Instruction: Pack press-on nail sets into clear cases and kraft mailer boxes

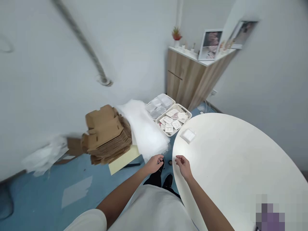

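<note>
My left hand [154,163] hangs in the air just left of the round white table [235,166], fingers loosely curled with nothing visible in them. At the table's near-left edge is my right hand [183,165], fingers also loosely curled and apart, holding nothing I can see. A small clear packet [188,135] lies on the table beyond my right hand. On the floor past my hands sit a stack of white foam sheets [144,126] and a pile of flat brown cardboard boxes [107,134].
A white basket of small packets [173,121] and a tray of clear plastic containers [159,105] rest on the blue floor. A wooden cabinet [190,77] with picture frames stands in the corner. Crumpled plastic [45,155] lies at the left wall.
</note>
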A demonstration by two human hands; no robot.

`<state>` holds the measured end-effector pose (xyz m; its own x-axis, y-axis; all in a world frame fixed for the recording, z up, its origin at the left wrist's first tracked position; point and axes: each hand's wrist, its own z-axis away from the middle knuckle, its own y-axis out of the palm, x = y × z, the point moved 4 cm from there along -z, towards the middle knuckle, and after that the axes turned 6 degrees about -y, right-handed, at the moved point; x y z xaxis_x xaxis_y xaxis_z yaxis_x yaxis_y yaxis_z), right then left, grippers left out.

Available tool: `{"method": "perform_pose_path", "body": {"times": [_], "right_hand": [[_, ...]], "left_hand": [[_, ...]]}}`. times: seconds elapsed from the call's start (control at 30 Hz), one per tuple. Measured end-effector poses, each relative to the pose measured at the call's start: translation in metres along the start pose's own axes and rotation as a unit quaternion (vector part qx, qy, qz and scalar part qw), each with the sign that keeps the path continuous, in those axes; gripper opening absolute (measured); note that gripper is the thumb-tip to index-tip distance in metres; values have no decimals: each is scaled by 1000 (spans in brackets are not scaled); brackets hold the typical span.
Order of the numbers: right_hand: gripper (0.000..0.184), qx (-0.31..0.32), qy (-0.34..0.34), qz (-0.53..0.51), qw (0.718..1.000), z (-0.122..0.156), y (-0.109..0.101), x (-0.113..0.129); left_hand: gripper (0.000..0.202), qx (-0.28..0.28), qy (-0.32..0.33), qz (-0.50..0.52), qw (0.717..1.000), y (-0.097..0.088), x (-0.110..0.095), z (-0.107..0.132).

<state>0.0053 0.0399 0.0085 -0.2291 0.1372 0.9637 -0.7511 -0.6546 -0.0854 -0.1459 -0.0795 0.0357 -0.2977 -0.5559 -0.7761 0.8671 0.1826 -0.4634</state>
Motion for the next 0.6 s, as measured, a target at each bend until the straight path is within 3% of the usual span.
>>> {"method": "perform_pose_path", "body": {"times": [0.2,0.37,0.5,0.6], "right_hand": [[34,133,-71,50,987,-15,64,31],[34,232,-162,147,948,-29,121,73],[35,238,-250,230,910,-50,173,111],[34,223,-298,297,879,-68,215,136]], "left_hand": [[32,-128,-11,-24,991,-58,18,53],[31,-247,-6,-87,965,-121,28,72],[30,-334,-18,-119,935,-175,45,79],[30,-367,-35,-136,920,-210,59,83]]}}
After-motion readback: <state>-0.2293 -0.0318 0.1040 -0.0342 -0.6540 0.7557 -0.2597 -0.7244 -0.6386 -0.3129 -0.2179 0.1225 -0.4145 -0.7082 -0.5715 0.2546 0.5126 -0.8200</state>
